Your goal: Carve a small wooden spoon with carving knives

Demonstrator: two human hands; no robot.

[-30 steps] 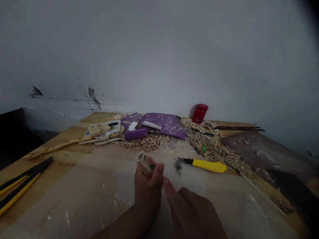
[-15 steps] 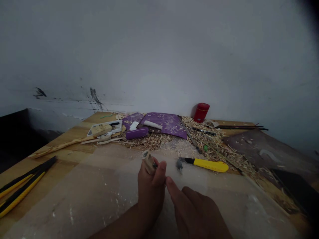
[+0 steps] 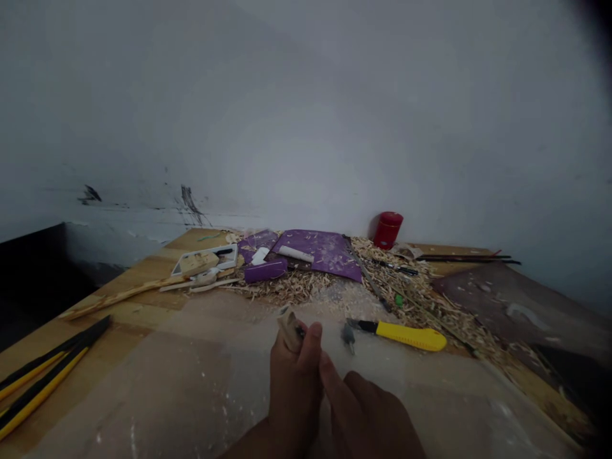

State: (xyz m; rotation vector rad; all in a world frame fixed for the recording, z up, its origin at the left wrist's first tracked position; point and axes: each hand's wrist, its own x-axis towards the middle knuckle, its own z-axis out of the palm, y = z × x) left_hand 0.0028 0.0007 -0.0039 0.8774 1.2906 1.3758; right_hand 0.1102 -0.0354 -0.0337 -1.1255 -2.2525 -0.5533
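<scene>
Pale wooden piece in left hand, right index finger at the thumb

Wooden piece: above the near-middle part of the bench, upper end poking out of the left hand, tilted up and to the left. Left grip is closed around it, thumb up along its right side. Small dark part shows between piece and thumb; too small to identify.

Right hand: just right of the left, index finger extended toward the left thumb; contact or tiny gap, can't tell. Other fingers curled; can't tell whether that grip holds anything.

Just beyond the right hand: small grey metal item, near the blade end of a yellow utility knife lying flat, handle to the right.

Farther back: wood shavings spread around a purple sheet, white tube on the sheet, purple roll in front of it. Left of those, a white tray with a wooden block overlapping its near edge.

Far left, near side: yellow-and-black handles. Back right: red canister near the wall, dark rods lying to its right.
</scene>
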